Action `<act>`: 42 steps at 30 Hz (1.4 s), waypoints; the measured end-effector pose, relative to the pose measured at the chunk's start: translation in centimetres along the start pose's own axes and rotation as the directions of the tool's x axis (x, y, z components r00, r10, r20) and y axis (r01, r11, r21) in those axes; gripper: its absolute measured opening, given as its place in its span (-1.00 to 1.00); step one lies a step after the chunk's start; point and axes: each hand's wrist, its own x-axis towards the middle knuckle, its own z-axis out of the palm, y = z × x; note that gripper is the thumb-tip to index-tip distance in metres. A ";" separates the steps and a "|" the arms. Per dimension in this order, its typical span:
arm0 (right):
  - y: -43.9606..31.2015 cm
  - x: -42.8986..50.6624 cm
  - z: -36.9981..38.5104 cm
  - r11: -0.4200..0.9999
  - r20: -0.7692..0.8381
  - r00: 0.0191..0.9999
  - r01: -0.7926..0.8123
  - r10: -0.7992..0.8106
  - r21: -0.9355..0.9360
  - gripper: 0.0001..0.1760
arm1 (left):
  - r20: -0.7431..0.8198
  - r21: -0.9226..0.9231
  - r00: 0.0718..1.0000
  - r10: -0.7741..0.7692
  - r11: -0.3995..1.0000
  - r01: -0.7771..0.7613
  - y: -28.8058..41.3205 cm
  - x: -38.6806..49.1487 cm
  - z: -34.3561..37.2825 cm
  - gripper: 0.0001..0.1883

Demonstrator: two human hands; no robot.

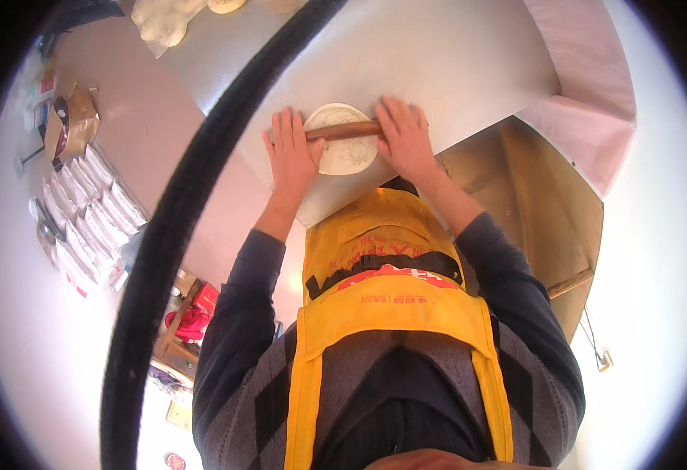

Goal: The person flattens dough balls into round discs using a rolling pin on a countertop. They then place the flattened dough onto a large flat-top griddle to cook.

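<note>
A brown wooden rolling pin lies across a flat, round sheet of dough on a smooth work table. Dark specks show on the pale dough. My left hand rests on the pin's left end, fingers stretched forward and thumb along the near side. On the right end lies my right hand, its fingers also extended past the pin. Both palms hide the pin's ends. The dough's rim shows beyond and in front of the pin.
Larger lumps of dough sit at the table's far left. Pink padding borders the right side, above a brown wooden panel. Stacked white packages stand on the floor at left. A black strap crosses the view.
</note>
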 end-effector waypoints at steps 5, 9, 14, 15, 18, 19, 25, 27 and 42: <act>2.3 0.6 0.5 0.992 0.040 0.998 0.047 -0.052 0.119 -0.18 | -0.052 0.007 0.998 0.038 0.999 -0.037 0.1 1.6 0.5 -0.24; 5.2 7.1 -0.3 0.993 0.149 0.988 0.032 -0.049 0.113 -0.43 | -0.074 -0.099 0.991 -0.107 0.990 0.100 -0.2 8.5 0.4 -0.27; 4.0 4.3 -0.7 0.989 0.084 0.989 0.114 -0.122 0.097 -0.49 | -0.055 -0.082 0.998 -0.014 0.997 0.010 -1.0 3.9 -0.4 -0.28; 3.6 3.0 -0.1 0.981 0.063 0.984 0.159 -0.167 0.115 -0.47 | -0.048 -0.051 0.999 -0.022 0.999 0.019 -1.0 1.7 0.0 -0.25; 2.5 1.9 0.4 0.968 0.018 0.970 0.242 -0.243 0.069 -0.39 | 0.002 -0.014 0.999 -0.055 0.998 0.055 -0.8 -2.9 0.8 -0.19; 2.1 2.1 0.5 0.964 0.004 0.965 0.262 -0.263 0.037 -0.36 | -0.035 -0.001 0.998 -0.056 0.998 0.056 -0.9 -2.4 1.0 -0.19; 4.6 9.0 0.8 0.930 0.042 0.933 0.359 -0.357 -0.075 -0.33 | -0.133 -0.065 0.970 -0.202 0.979 0.194 -1.9 7.3 1.1 -0.32; 4.7 10.0 0.6 0.942 0.120 0.939 0.331 -0.323 -0.056 -0.40 | -0.216 -0.070 0.958 -0.187 0.982 0.175 -2.7 9.9 0.7 -0.34; 7.0 5.8 -0.4 0.988 0.059 0.987 0.149 -0.151 0.027 -0.55 | -0.263 -0.095 0.957 0.121 0.984 -0.151 1.0 14.0 1.9 -0.30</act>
